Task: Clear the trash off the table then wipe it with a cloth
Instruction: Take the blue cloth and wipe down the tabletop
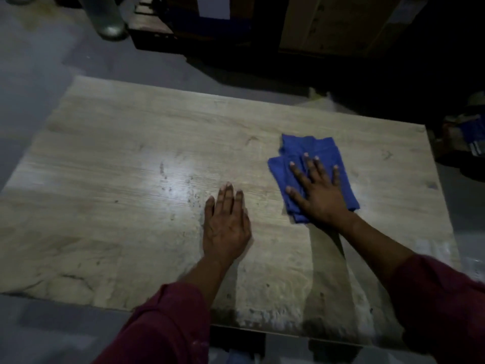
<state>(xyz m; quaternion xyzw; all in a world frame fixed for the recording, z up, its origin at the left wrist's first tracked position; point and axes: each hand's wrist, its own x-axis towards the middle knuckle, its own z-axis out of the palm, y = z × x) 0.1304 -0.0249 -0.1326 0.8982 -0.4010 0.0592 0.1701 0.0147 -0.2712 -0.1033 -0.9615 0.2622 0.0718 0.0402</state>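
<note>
A light wooden table [110, 153] fills most of the head view, with small dark specks and a bright glare near its middle. A folded blue cloth [304, 151] lies on the right half of the table. My right hand [317, 190] presses flat on the cloth with the fingers spread and straight. My left hand [225, 224] rests palm down on the bare wood just left of the cloth, fingers straight and together. Both arms wear dark red sleeves.
Grey floor surrounds the table. A clear plastic container [109, 19] stands on the floor at the far left. Dark crates and a cardboard box [338, 24] line the back. A pile of mixed items [464, 135] sits beyond the table's right edge.
</note>
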